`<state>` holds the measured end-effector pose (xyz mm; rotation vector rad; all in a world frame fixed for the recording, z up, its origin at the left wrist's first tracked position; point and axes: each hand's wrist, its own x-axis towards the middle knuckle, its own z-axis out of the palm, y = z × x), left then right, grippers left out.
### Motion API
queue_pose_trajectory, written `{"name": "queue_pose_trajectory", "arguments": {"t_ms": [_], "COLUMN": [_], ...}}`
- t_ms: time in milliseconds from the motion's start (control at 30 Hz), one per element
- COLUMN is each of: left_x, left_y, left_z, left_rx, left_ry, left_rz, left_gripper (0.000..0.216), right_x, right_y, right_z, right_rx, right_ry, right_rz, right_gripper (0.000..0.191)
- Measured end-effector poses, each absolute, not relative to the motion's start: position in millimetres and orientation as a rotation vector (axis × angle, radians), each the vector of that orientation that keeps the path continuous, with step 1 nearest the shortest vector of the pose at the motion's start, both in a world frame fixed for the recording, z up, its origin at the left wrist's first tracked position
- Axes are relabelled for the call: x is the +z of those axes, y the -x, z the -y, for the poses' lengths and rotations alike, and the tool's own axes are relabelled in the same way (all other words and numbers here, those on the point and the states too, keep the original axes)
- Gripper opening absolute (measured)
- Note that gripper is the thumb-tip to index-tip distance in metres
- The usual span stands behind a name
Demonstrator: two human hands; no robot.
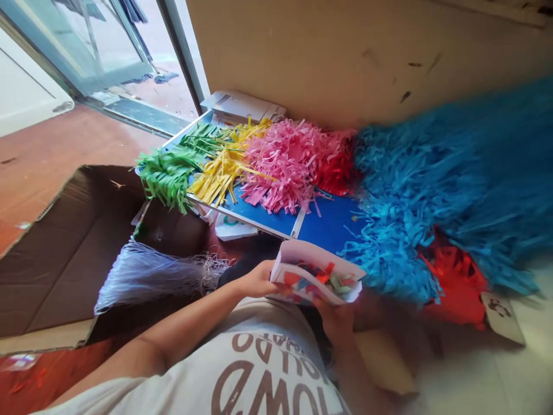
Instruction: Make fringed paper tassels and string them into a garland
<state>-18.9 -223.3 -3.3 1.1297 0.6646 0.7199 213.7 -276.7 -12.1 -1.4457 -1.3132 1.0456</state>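
In front of my shirt, my left hand (261, 278) grips the left end of a white paper packet (313, 252), thumb on top. My right hand (336, 318) is closed around the packet's lower right side; its fingers are partly hidden and blurred. The packet gapes open toward me, with small red, orange and greenish scraps (334, 279) inside. Beyond it, on a blue table (276, 218), lie bundles of cut paper strips: green (173, 170), yellow (222, 170), pink (285, 164) and red (334, 170).
Shaggy blue strips (410, 202) spread over the table's right side, with a red bundle (460, 288) nearby. An open cardboard box (64, 253) stands at left beside white strands (147, 276). White packages (246, 106) lie against the wall (345, 57). A glass door (95, 46) is at upper left.
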Motion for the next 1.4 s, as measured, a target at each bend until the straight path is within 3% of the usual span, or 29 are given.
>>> {"name": "queue_pose_trajectory", "arguments": {"t_ms": [100,200,300,433,700,800,900,933,1000,1067,1233,1400], "left_x": [-9.6,-24.6,-42.3,-57.4,-62.5,-63.3,-60.6,-58.4,-52.4,-45.5,-33.3,-32.0], "left_y": [19.0,14.7,8.8,1.6,-7.0,-8.5,-9.5,-9.5,-9.4,-9.2,-9.5,-6.4], "left_z": [219.9,221.0,224.2,222.5,216.1,218.5,222.6,224.2,228.1,232.7,242.6,240.3], "left_rx": [0.772,0.819,0.907,1.076,1.089,1.079,1.057,1.051,1.049,1.046,1.059,1.038], "left_ry": [-1.174,-1.15,-1.053,-0.998,-1.153,-1.213,-1.267,-1.288,-1.344,-1.423,-1.559,-1.545], "left_rz": [-0.749,-0.79,-0.848,-1.056,-1.163,-1.14,-1.108,-1.111,-1.134,-1.141,-1.046,-0.962], "left_gripper": [0.032,0.036,0.046,0.054,0.054,0.053,0.052,0.051,0.046,0.041,0.037,0.04], "right_x": [-15.2,-27.3,-49.8,-79.4,-92.9,-68.9,-15.8,6.3,51.0,88.8,130.2,142.6], "right_y": [-206.6,-199.0,-193.2,-188.6,-195.8,-204.0,-214.8,-218.1,-222.8,-223.3,-204.4,-192.4], "right_z": [275.2,271.6,271.8,279.7,282.7,270.1,254.1,249.9,244.5,242.2,234.1,230.0], "right_rx": [0.73,0.517,0.492,0.524,0.481,0.366,-0.024,-0.19,-0.48,-0.552,-0.455,0.063], "right_ry": [1.512,1.503,1.517,1.635,1.617,1.521,1.374,1.339,1.349,1.477,1.565,1.302], "right_rz": [1.323,1.342,1.424,1.45,1.438,1.496,1.581,1.644,1.8,1.999,2.406,2.633], "right_gripper": [0.042,0.045,0.051,0.039,0.042,0.055,0.08,0.08,0.058,0.048,0.063,0.06]}}
